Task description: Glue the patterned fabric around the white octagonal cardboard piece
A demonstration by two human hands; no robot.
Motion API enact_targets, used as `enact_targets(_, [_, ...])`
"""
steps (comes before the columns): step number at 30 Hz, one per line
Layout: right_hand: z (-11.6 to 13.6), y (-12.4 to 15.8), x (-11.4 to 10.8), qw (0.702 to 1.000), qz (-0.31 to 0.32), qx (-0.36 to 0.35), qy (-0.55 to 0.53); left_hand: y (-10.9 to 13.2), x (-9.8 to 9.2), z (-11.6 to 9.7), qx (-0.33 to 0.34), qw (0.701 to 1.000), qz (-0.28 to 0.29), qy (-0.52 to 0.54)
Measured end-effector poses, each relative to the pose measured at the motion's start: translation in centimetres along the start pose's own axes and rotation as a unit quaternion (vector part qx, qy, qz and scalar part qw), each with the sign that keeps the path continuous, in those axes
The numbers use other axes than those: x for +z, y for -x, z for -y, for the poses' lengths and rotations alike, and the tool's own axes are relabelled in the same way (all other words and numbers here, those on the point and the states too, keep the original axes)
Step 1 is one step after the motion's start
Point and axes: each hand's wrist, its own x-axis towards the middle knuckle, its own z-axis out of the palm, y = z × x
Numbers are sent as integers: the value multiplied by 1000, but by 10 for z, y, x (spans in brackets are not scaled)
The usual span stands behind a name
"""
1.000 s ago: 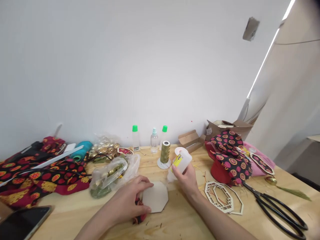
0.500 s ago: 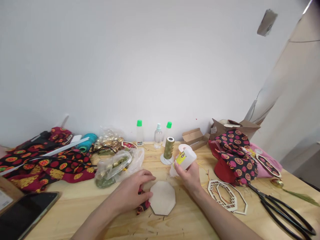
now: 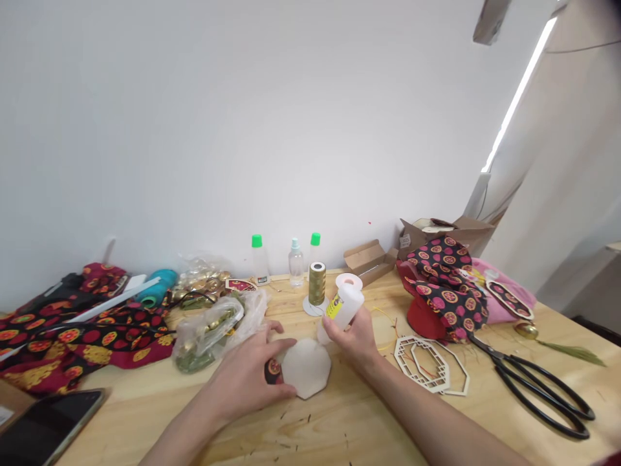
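A pale octagonal board [image 3: 306, 367] lies flat on the table. My left hand [image 3: 250, 370] curves around its left side, with thumb and forefinger at its edges. A scrap of dark patterned fabric [image 3: 273, 370] shows beneath that palm, beside the board. In my right hand [image 3: 358, 338] is a translucent white glue bottle [image 3: 347, 312] with a yellow label. It is tilted, its lower end towards the board's upper right; the tip is hard to make out. Just behind the bottle stands a spool of olive-gold thread [image 3: 317, 285].
Green-capped bottles [image 3: 259, 262] and a clear bottle [image 3: 295, 264] line the wall. Patterned fabric [image 3: 121, 333], plastic bags [image 3: 208, 333] and a phone [image 3: 58, 424] occupy the left. Rightward are lattice frames [image 3: 427, 366], black-handled scissors [image 3: 538, 382], more fabric [image 3: 444, 288] and cardboard boxes [image 3: 371, 262].
The camera view has shifted, moving the table items leftward in the picture. My left thumb and forefinger have spread along the board's left edge. My right hand still holds the tilted bottle.
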Motion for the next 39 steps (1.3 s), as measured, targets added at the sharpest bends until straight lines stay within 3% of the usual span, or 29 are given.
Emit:
enact_targets(4, [0, -2, -2, 1000, -9, -14, 19, -1, -4, 4, 10, 1000, 6, 12])
enact_targets(10, [-2, -4, -10, 997, -29, -22, 63, -1, -3, -15, 26, 999, -11, 37])
enact_targets(14, [-3, -6, -9, 997, -28, -22, 69, -3, 1, -22, 29, 999, 7, 41])
enact_targets(27, [1, -10, -9, 997, 12, -32, 69, -6, 7, -10, 2, 993, 41, 108])
enact_targets(39, [-4, -8, -8, 997, 5, -30, 77, -6, 6, -10, 22, 998, 8, 60])
